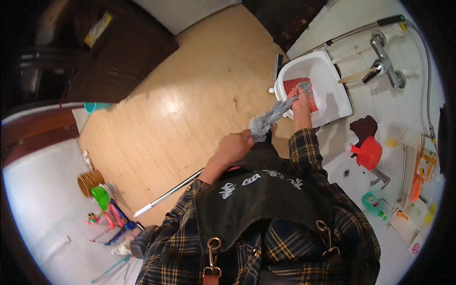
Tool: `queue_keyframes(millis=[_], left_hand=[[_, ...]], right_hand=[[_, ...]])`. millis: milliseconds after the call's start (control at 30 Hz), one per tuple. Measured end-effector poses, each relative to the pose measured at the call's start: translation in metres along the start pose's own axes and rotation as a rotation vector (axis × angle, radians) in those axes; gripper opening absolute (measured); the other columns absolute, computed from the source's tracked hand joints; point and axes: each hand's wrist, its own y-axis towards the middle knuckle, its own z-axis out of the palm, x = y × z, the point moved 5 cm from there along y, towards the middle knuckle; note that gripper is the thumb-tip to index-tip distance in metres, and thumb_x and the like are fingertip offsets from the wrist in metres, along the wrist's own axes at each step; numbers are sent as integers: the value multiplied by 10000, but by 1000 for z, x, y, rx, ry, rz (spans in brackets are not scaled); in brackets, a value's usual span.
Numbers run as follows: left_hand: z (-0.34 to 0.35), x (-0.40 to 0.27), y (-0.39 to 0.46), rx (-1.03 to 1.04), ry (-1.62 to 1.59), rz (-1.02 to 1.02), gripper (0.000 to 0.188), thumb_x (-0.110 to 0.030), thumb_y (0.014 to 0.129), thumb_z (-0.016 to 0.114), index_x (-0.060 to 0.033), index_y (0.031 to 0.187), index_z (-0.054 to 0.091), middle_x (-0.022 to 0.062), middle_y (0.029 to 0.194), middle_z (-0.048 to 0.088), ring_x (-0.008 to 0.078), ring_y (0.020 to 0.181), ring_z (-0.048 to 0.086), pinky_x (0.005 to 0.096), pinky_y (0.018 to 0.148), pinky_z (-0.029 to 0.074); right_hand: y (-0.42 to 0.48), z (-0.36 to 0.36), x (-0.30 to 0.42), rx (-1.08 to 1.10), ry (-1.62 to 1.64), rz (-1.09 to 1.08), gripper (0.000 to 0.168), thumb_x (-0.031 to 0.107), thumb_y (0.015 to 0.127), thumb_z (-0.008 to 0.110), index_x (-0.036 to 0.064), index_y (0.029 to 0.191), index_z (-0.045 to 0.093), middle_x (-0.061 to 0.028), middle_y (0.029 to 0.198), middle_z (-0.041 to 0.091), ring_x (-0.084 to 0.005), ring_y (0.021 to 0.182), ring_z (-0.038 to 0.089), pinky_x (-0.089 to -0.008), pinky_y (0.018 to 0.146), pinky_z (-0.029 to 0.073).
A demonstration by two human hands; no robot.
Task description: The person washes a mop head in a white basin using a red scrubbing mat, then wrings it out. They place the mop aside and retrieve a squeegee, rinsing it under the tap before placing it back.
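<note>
A grey fringed cloth (272, 115), twisted into a rope and possibly a mop head, stretches between my hands. My left hand (233, 148) is closed around its lower end, in front of my dark apron. My right hand (299, 98) grips it near the upper end, over the white sink (329, 98). A short tuft sticks out past my right hand. In the sink lies a red patterned cloth or mat (295, 83), partly hidden by my right hand. A metal pole (171, 192) with a white end slants beside my left forearm; its other end is hidden.
A wall tap (384, 67) with a hose stands beyond the sink. At right, a bathtub (335, 174) holds a red dipper (370, 153) and a green bottle (374, 205). Brown stacked buckets (87, 181) stand at left. Dark furniture (117, 60) borders the wooden floor.
</note>
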Motion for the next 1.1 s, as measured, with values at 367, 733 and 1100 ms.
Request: queue_keyframes(millis=[367,733,1100], left_hand=[[24,48,15,-3,-179,156,371,-337,917,430,2,897,579,217,785,607,392,735,581,428,667,449],[51,146,-18,-219,-379,-262,349,-307,899,515,28,820,572,105,687,574,179,671,531,331,622,428],[-52,135,-123,-823,-840,-461,168,-189,911,463,-56,848,545,-31,645,481,54,545,374,211,487,307]], right_hand=[[-16,-124,54,-15,-264,-194,244,243,935,418,59,951,576,-67,845,622,-245,752,608,-408,765,521],[-68,-119,-66,-13,-476,297,201,231,882,526,44,811,535,-63,703,569,-182,616,550,-325,540,447],[-170,49,-228,1033,-1435,561,216,255,899,525,48,947,556,-52,829,619,-129,721,605,-240,584,467]])
